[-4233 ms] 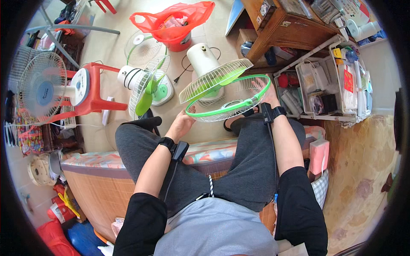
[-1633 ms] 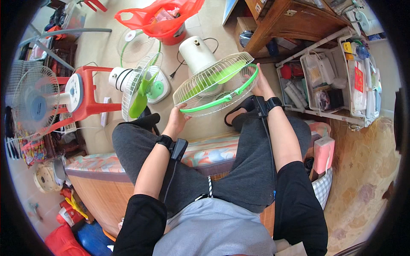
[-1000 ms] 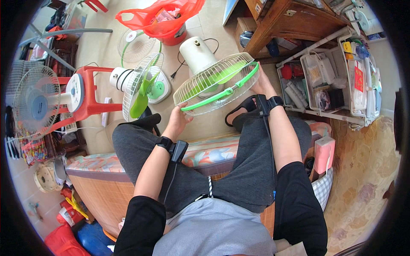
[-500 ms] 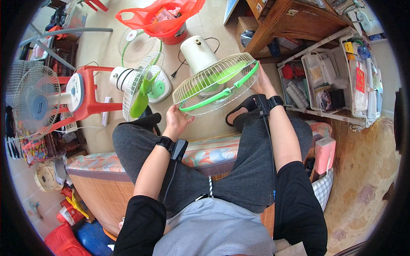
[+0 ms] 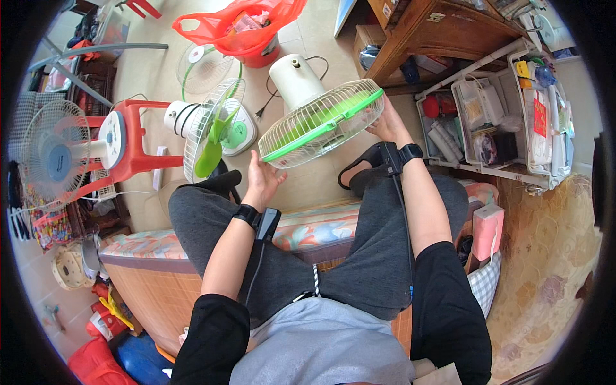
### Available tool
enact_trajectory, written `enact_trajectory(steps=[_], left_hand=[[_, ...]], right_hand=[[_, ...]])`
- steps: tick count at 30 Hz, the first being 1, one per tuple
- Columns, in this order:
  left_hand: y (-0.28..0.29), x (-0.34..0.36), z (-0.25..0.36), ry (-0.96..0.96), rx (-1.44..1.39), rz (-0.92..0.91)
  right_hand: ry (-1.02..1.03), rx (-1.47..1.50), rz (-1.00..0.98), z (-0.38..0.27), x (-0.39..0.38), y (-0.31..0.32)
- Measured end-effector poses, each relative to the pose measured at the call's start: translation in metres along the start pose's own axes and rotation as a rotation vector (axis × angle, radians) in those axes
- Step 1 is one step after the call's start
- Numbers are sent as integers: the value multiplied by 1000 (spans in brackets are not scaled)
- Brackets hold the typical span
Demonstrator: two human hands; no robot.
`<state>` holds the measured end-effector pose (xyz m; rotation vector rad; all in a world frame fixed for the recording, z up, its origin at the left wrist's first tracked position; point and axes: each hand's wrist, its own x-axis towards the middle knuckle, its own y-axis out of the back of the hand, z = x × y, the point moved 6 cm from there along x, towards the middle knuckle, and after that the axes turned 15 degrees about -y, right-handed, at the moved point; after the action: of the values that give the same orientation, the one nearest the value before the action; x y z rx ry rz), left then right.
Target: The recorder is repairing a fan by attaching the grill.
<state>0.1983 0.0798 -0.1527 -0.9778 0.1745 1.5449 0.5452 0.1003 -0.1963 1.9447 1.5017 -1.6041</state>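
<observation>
An electric fan head (image 5: 321,122) with a white wire guard, green blades and a green rim band is in front of me, its white motor housing (image 5: 296,80) pointing away. My right hand (image 5: 391,123) grips the guard at its right end. At the left end, my left hand (image 5: 262,181) touches the rim with fingers stretched and thumb apart. Left of it stands a second fan with bare green blades (image 5: 210,154), its rear guard fitted and a round green-and-white base (image 5: 240,131) beside it. Whether the fan between my hands rests on anything is hidden.
A loose round guard (image 5: 204,69) lies on the floor by a red bucket (image 5: 262,54) with a red bag. A third fan (image 5: 59,157) lies across a red stool (image 5: 138,138). Right are a wooden cabinet (image 5: 443,32) and a storage rack (image 5: 484,168). A dark cord (image 5: 273,96) trails behind.
The fan head has tilted, so its green rim shows as a straighter band and the front guard bulges below it. My left fingers have straightened at the rim's left end.
</observation>
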Motion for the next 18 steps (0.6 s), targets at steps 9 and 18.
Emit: enact_trajectory(steps=[9,18], left_hand=[[0,7,1,-32,-21,-10],[15,27,1,-166,-162,77]], right_hand=[[8,-13,-16,-2,-2,-6],[-15,46,-67,4,-2,-9]])
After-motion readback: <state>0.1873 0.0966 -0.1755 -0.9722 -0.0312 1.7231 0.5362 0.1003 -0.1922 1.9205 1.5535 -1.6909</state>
